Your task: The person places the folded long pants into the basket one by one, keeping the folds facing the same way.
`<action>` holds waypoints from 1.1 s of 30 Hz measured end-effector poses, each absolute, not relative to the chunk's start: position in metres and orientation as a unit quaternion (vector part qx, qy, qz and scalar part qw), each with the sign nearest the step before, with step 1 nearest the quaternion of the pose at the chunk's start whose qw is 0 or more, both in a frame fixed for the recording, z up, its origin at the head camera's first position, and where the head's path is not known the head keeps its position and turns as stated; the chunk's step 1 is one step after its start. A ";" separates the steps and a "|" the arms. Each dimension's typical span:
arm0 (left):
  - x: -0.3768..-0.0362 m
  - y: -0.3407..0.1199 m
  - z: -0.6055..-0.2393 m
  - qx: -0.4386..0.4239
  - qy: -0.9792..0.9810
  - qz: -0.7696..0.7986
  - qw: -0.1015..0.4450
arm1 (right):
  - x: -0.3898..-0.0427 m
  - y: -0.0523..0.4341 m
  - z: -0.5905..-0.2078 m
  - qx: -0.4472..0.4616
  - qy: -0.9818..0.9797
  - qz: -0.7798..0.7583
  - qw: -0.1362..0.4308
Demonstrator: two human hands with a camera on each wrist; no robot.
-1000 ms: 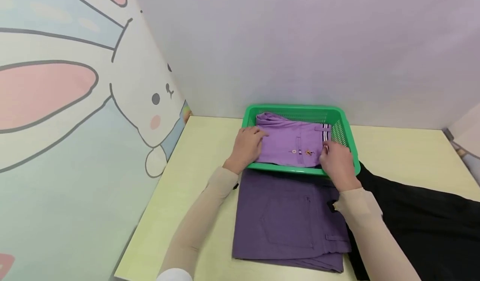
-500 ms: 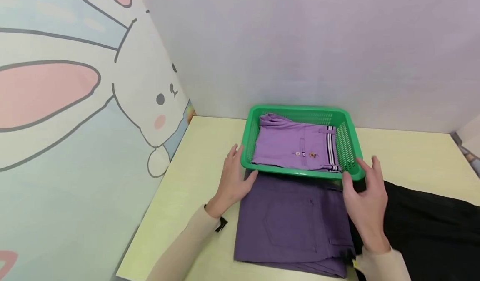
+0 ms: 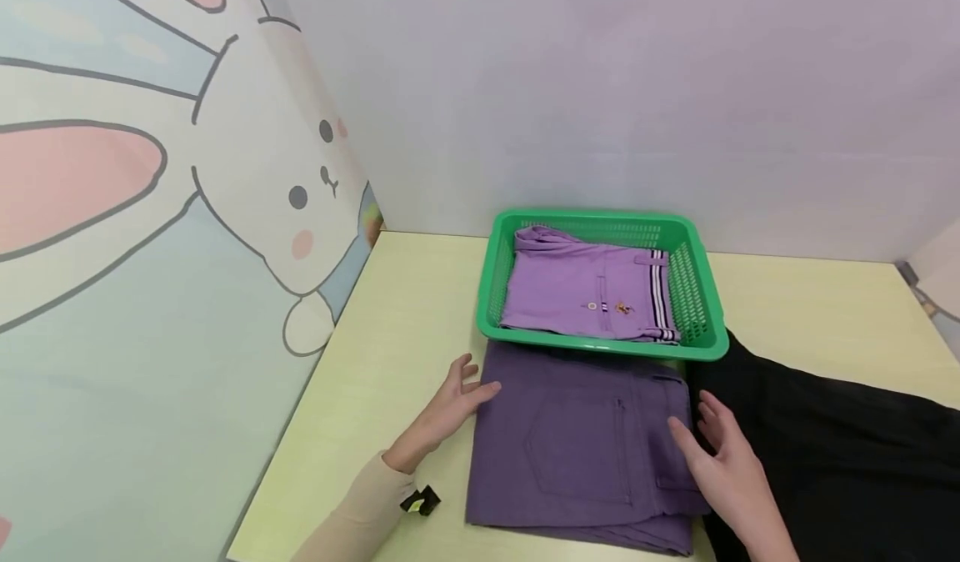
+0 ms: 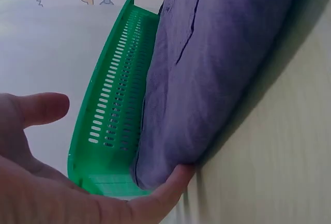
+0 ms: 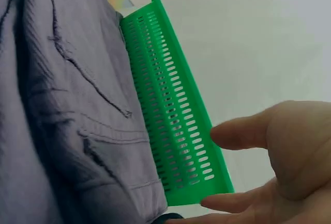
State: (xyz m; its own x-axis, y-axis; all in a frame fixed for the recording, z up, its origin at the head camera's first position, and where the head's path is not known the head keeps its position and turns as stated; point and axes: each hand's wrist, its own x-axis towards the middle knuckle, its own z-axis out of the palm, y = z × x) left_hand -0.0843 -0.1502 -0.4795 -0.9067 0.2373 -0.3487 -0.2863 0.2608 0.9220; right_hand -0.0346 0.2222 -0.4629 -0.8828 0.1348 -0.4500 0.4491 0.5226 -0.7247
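Folded dark purple trousers (image 3: pixel 577 449) with a back pocket lie on the table in front of a green plastic basket (image 3: pixel 600 344). Inside the basket is a folded lilac pair of trousers (image 3: pixel 558 287) with a striped waistband. My left hand (image 3: pixel 446 412) is at the left edge of the dark purple trousers, fingers spread and holding nothing. One finger (image 4: pixel 168 190) meets their edge in the left wrist view; whether it presses cannot be told. My right hand (image 3: pixel 731 470) hovers by their waistband side with thumb and fingers apart.
Black trousers (image 3: pixel 847 437) are spread across the right side of the pale yellow table (image 3: pixel 352 362). Behind the basket rises a plain wall (image 3: pixel 600 87). A wall with a painted rabbit (image 3: pixel 255 170) stands on the left.
Both hands have let go of the lilac trousers and drawn back out of the basket toward the person. They are now at either side of the dark purple trousers, which have not visibly moved.
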 end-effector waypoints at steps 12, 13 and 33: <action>-0.073 -0.154 -0.494 0.001 0.750 0.599 0.281 | -0.028 0.236 -0.485 0.163 0.900 -0.343 0.213; -0.073 -0.154 -0.495 0.005 0.753 0.597 0.277 | -0.028 0.236 -0.486 0.159 0.903 -0.338 0.213; -0.072 -0.166 -0.508 0.049 0.748 0.604 0.268 | -0.040 0.230 -0.491 0.133 0.909 -0.324 0.227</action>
State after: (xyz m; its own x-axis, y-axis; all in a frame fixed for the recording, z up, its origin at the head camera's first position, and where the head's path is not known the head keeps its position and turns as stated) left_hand -0.0722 -0.1662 -0.5084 -0.8512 0.3973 -0.3430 -0.2517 0.2646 0.9309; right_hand -0.0404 0.2299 -0.4908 -0.8621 0.0944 -0.4978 0.3883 0.7544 -0.5293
